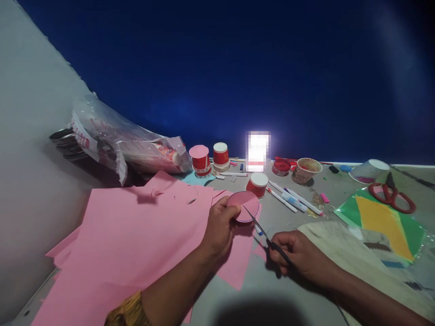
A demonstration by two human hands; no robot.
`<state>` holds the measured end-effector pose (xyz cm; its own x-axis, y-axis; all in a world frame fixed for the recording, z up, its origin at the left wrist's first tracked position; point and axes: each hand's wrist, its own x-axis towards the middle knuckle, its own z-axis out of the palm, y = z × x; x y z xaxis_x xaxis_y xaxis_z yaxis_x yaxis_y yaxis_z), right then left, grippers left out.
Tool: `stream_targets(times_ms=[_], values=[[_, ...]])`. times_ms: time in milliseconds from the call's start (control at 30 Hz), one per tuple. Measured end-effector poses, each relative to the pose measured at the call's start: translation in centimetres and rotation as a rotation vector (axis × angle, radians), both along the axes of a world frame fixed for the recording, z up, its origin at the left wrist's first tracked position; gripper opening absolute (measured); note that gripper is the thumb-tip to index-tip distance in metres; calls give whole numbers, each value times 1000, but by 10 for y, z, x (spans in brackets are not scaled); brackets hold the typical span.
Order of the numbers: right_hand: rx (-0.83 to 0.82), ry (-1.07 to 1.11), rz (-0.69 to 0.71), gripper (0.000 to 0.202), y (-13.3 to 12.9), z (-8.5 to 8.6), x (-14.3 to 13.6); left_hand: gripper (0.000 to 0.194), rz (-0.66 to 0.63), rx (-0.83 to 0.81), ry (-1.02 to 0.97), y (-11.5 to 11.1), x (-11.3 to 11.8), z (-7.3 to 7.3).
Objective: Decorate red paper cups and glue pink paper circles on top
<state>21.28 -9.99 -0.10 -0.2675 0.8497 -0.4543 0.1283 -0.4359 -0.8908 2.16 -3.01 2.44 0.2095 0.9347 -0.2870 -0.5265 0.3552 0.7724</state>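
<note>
Paper circle (247, 198) (pink, w/ a dark outline) is held up over the desk (254, 283). L to R: overlapping pink sheets (139, 235); left hand (218, 225) pinching the circle, thumb on top; black scissors (268, 238), tips at the circle; right hand (292, 254) closed round their handles.

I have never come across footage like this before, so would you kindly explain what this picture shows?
There is no machine here: these are a person's own bare hands, filmed by a camera worn on the head, looking forward and down. The left hand pinches a pink paper disc; the right hand holds black-handled scissors, their tips in line with the disc. On the grey table lie pink sheets at left, red cups and pens farther back, and red-handled scissors at right.
</note>
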Motion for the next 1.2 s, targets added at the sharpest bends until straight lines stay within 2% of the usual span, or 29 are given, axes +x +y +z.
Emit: stream_targets(times_ms=[467,700,1067,1200], values=[[10,-12,8,46,0,-2,-1,23,41,41,59,-3,3,5],[16,-28,15,47,-1,-1,0,16,-5,35,40,-1,2,6],[15,-40,11,58,-1,0,0,19,-114,19,120,1,-4,6],[9,-27,-6,54,-1,-1,-2,16,-106,25,119,0,-3,9]])
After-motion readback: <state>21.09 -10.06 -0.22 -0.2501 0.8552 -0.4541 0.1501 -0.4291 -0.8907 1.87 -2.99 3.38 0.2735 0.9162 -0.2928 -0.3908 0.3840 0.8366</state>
